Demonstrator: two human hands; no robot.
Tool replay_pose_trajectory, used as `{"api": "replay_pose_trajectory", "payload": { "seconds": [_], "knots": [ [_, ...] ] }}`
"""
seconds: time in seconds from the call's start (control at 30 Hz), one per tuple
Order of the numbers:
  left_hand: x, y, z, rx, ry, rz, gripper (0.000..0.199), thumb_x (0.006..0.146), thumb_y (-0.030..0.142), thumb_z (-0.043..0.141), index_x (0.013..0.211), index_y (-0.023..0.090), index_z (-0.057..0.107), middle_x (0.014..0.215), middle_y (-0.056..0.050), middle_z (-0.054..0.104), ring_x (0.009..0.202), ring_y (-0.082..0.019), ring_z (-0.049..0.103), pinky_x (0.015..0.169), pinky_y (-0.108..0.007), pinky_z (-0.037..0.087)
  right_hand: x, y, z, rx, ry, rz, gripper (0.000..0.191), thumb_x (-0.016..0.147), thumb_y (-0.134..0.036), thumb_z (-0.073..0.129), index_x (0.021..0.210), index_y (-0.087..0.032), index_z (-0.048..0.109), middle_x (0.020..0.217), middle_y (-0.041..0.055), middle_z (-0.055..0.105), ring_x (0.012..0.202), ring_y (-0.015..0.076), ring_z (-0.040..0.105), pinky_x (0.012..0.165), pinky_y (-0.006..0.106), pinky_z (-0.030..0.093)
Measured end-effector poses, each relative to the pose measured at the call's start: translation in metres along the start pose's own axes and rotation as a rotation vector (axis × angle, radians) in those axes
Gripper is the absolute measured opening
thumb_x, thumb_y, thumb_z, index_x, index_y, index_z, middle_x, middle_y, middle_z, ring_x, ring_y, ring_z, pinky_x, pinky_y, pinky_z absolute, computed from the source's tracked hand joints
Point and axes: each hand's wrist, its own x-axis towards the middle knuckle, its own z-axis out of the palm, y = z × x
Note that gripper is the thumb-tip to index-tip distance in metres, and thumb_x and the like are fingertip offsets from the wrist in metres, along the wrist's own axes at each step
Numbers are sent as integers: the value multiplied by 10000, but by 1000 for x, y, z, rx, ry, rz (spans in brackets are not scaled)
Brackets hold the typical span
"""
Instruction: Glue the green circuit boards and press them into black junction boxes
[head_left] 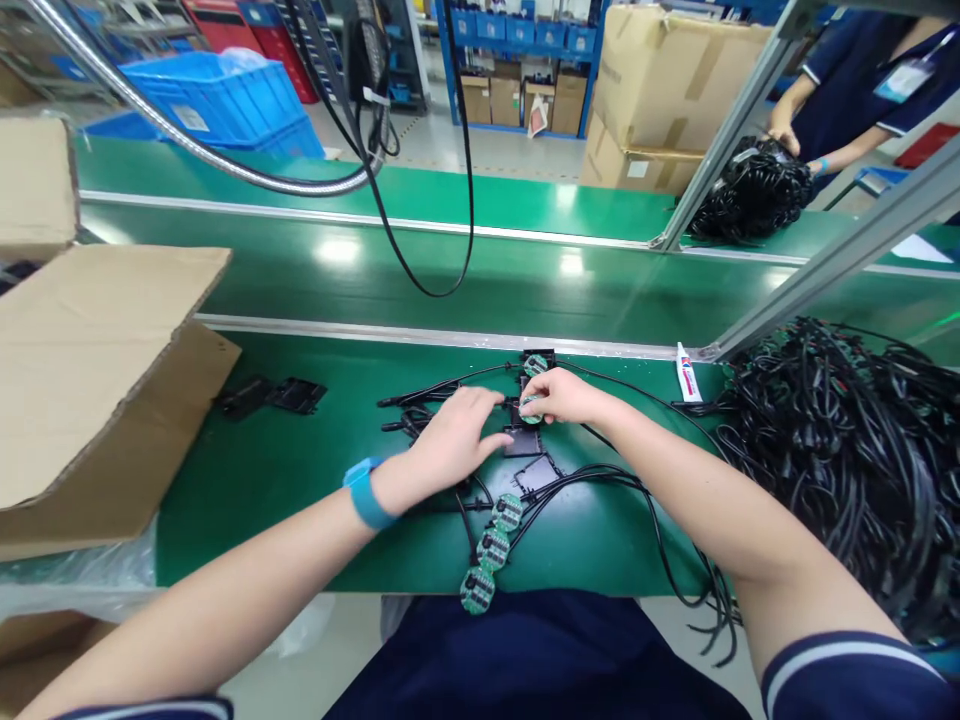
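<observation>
Between the fingertips of my right hand [559, 395] is a small round green circuit board [531, 410], just over a row of black plastic casings [523, 442]. My left hand [461, 430] lies beside the casings, thumb apart from the fingers; its fingertips are at the casing edge, and whether they touch it I cannot tell. Another round board [535, 365] sits in the casing farthest from me. Closer to me, a joined strip of three round boards [493, 549] reaches the table's front edge. A black frame-like casing [538, 474] lies near black cables [592, 472].
A large heap of black cables [847, 460] covers the right side, with a white glue tube [687, 374] beside it. Two dark casings [298, 394] lie near an open cardboard box [112, 360]. A black cable loop [442, 290] hangs ahead. At the far right, a co-worker handles a cable bundle [757, 192].
</observation>
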Motion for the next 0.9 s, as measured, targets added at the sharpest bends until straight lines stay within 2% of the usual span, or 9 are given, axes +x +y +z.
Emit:
{"api": "replay_pose_trajectory", "payload": {
  "seconds": [0.07,0.17,0.27,0.43,0.53,0.6,0.67,0.8,0.9],
  "knots": [
    [20,-9,8,-39,-32,31,474,821,389,747,1216,197,568,1191,-108,644,1157,-299,552,1009,-457,428,-10,3,1,130,-11,-20,185,763,-212,773,918,-131,713,639,-19,659,485,79,575,411,166,444],
    [38,-12,19,-172,-139,68,274,858,423,694,1012,204,637,961,-51,657,965,-236,589,885,-372,461,-29,4,-2,270,15,-10,284,718,-181,810,964,-124,680,738,3,683,541,95,623,411,177,509],
    [42,-7,22,-286,-182,94,281,879,440,646,771,189,577,832,-22,600,830,-185,556,765,-303,436,-45,3,-6,348,54,35,358,667,-155,843,970,-131,655,877,35,689,596,119,660,404,206,546],
    [40,-3,14,-485,-304,-19,300,832,412,677,745,192,494,712,32,561,678,-130,506,646,-251,398,-76,4,-14,292,115,100,376,685,-169,821,1014,-146,640,966,48,667,644,133,671,410,220,547],
    [35,-14,5,-452,-273,-42,281,822,398,682,734,186,520,700,41,562,661,-117,490,636,-244,384,-119,17,-28,157,93,182,381,732,-276,813,1045,-145,641,773,-1,647,537,104,603,399,201,477],
    [29,-25,1,-402,-269,-36,281,813,403,693,732,186,533,702,45,565,661,-115,483,631,-243,372,-159,29,-42,133,20,216,367,798,-375,770,1054,-143,642,636,-40,596,459,78,531,430,202,444],
    [24,-35,-3,-361,-276,-38,293,804,414,703,729,189,531,690,51,559,653,-114,475,621,-242,362,-203,36,-59,135,30,280,395,815,-461,747,1039,-152,644,637,-36,586,441,68,493,430,208,402],
    [19,-45,-5,-314,-233,-62,312,803,441,699,728,195,523,689,52,561,644,-115,468,618,-242,362,-284,28,-97,35,171,440,465,854,-617,651,1035,-190,678,616,-12,571,424,64,415,432,236,306],
    [23,-44,-1,-268,-189,-90,333,804,490,687,745,199,536,698,41,582,653,-126,493,620,-250,362,-317,13,-129,-327,386,493,464,836,-653,646,1006,-232,742,613,24,616,499,99,502,508,266,374]
  ]
}}
